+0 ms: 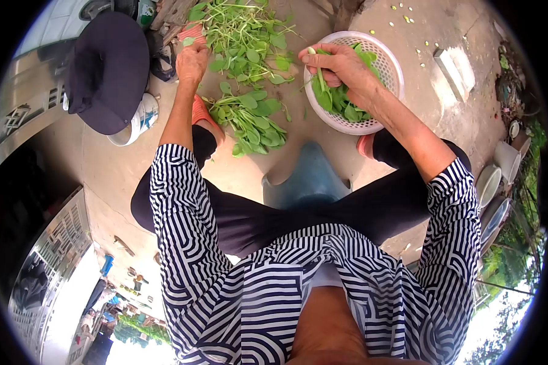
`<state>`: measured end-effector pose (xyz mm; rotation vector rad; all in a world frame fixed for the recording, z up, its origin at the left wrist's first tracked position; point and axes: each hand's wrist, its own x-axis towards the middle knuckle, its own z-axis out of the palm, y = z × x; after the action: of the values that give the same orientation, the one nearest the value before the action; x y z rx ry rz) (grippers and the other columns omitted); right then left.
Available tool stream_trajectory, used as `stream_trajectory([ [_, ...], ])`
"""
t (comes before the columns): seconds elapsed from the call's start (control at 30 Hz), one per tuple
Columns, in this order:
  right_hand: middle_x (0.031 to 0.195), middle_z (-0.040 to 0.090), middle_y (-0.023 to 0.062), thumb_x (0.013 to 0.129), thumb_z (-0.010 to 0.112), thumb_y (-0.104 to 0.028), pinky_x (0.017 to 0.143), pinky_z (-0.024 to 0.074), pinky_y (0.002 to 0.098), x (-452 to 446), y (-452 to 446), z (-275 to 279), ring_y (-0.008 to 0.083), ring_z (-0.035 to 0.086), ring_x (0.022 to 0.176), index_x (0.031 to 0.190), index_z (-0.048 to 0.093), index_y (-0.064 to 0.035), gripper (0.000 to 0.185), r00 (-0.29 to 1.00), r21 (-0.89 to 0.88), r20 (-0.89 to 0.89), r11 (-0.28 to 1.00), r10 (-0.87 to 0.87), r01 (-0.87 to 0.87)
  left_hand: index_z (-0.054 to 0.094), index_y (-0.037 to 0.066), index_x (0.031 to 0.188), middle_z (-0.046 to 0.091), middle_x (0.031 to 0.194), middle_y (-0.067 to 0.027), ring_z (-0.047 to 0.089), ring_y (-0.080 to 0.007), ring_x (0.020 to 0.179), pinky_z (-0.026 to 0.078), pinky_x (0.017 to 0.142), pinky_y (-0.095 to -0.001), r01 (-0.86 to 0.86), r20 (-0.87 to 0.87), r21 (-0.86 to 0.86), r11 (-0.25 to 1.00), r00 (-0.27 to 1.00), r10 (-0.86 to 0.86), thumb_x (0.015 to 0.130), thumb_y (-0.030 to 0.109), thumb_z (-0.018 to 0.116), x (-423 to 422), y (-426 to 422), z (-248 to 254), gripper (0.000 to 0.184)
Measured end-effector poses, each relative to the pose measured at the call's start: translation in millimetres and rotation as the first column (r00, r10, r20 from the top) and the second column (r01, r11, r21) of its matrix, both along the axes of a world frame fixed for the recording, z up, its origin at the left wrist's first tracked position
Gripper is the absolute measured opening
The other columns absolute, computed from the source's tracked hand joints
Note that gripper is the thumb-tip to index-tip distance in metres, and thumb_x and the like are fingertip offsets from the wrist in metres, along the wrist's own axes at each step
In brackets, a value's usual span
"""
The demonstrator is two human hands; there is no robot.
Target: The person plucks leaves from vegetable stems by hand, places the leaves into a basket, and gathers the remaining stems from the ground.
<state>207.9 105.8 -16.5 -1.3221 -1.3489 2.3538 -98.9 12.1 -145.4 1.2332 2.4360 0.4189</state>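
Leafy green stems (324, 91) are pinched in my right hand (347, 70), which is over a white perforated basket (391, 66). More green leaves (353, 112) lie in that basket. My left hand (192, 62) is closed beside a loose heap of leafy greens (249, 42) on the ground. A small leaf (189, 41) shows at its fingertips; whether the fingers grip it is unclear. Nearer to me, a neater bunch of greens (249, 121) lies on the concrete, by my left foot in a coral slipper (204, 112).
A blue-grey plastic stool (307, 176) is between my legs. On the left, a dark wide-brimmed hat (112, 73) rests over a white bucket (143, 121). A pale block (453, 73) lies at the right, and several pots (505, 161) line that edge.
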Motion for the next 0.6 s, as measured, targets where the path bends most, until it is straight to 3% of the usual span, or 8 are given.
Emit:
stream_trajectory([
  [0.1, 0.066, 0.048, -0.0043, 0.081, 0.059, -0.016, 0.041, 0.0188, 0.0171, 1.4, 4.6, -1.3, 0.001, 0.027, 0.046, 0.096, 0.058, -0.001, 0.021, 0.999, -0.106, 0.002, 0.994, 0.038, -0.038, 0.065, 0.008, 0.083, 0.062, 0.082, -0.0182, 0.059, -0.0358, 0.078, 0.046, 0.072, -0.0408, 0.042, -0.037, -0.163, 0.986, 0.998, -0.049, 0.074, 0.02, 0.048, -4.6, -51.1, -75.3, 0.023],
  [0.17, 0.067, 0.048, -0.0042, 0.082, 0.058, -0.017, 0.041, 0.0188, 0.0169, 0.0, 4.3, 1.3, 0.001, 0.026, 0.045, 0.096, 0.057, -0.0007, 0.022, 0.999, -0.119, 0.008, 0.992, 0.05, -0.049, 0.062, 0.006, 0.079, 0.062, 0.08, -0.0169, 0.057, -0.0343, 0.08, 0.044, 0.073, -0.0431, 0.265, -0.119, -0.159, 0.951, 0.951, -0.285, 0.074, 0.018, 0.046, -12.3, -99.3, -144.0, 0.02],
  [0.23, 0.063, 0.046, -0.0042, 0.08, 0.06, -0.017, 0.043, 0.0182, 0.0211, -1.7, 3.3, 3.3, 0.0031, 0.026, 0.046, 0.077, 0.057, -0.0058, 0.012, 0.999, -0.174, -0.015, 0.984, 0.041, -0.043, 0.058, 0.005, 0.072, 0.06, 0.079, -0.0146, 0.056, -0.0327, 0.081, 0.041, 0.074, -0.0448, 0.184, -0.149, -0.269, 0.945, 0.962, -0.23, 0.074, 0.018, 0.046, 21.0, -114.0, -126.7, 0.017],
  [0.37, 0.064, 0.048, -0.0039, 0.08, 0.059, -0.016, 0.043, 0.0196, 0.0202, -7.0, 0.3, 12.5, 0.0033, 0.026, 0.046, 0.078, 0.057, -0.0059, 0.011, 0.996, -0.161, 0.064, 0.985, 0.068, -0.056, 0.059, 0.003, 0.087, 0.06, 0.089, -0.0187, 0.056, -0.0352, 0.091, 0.044, 0.078, -0.0425, 0.115, -0.157, -0.416, 0.902, 0.968, -0.196, 0.074, 0.015, 0.05, 20.4, -134.5, -125.7, 0.02],
  [0.43, 0.064, 0.048, -0.0036, 0.079, 0.059, -0.017, 0.044, 0.0203, 0.0199, -3.5, -0.4, 3.7, 0.0033, 0.027, 0.047, 0.079, 0.058, -0.0057, 0.011, 0.995, -0.193, 0.016, 0.977, 0.093, -0.089, 0.056, 0.004, 0.088, 0.059, 0.091, -0.0176, 0.054, -0.0348, 0.091, 0.043, 0.08, -0.0423, 0.334, -0.017, -0.422, 0.843, 0.927, -0.376, 0.076, 0.016, 0.048, 8.0, -134.9, -124.1, 0.019],
  [0.5, 0.065, 0.047, -0.0045, 0.082, 0.057, -0.017, 0.04, 0.0193, 0.0168, -3.4, 4.0, 1.4, 0.0006, 0.027, 0.045, 0.094, 0.058, -0.0006, 0.02, 0.992, -0.099, -0.003, 0.987, 0.126, -0.125, 0.056, 0.004, 0.088, 0.059, 0.091, -0.0175, 0.054, -0.0343, 0.092, 0.043, 0.08, -0.0417, 0.321, 0.01, -0.412, 0.853, 0.937, -0.348, 0.077, 0.016, 0.046, 9.5, -140.2, -123.6, 0.019],
  [0.57, 0.064, 0.047, -0.0048, 0.082, 0.058, -0.017, 0.04, 0.0192, 0.0168, -4.2, 4.6, 2.8, 0.0007, 0.027, 0.045, 0.094, 0.058, -0.0009, 0.02, 0.994, -0.09, -0.035, 0.99, 0.104, -0.106, 0.056, 0.004, 0.088, 0.059, 0.092, -0.0174, 0.054, -0.0337, 0.093, 0.043, 0.08, -0.041, 0.324, 0.018, -0.379, 0.867, 0.939, -0.343, 0.079, 0.017, 0.044, 7.0, -143.3, -140.2, 0.02],
  [0.6, 0.064, 0.047, -0.0048, 0.081, 0.058, -0.017, 0.041, 0.0193, 0.0168, -3.7, 4.6, 1.7, 0.0007, 0.027, 0.045, 0.093, 0.058, -0.001, 0.02, 0.994, -0.087, -0.031, 0.99, 0.107, -0.109, 0.056, 0.005, 0.089, 0.059, 0.093, -0.0177, 0.054, -0.033, 0.093, 0.043, 0.08, -0.0407, 0.307, -0.029, -0.366, 0.879, 0.94, -0.341, 0.08, 0.017, 0.043, 6.6, -162.2, -173.3, 0.021],
])
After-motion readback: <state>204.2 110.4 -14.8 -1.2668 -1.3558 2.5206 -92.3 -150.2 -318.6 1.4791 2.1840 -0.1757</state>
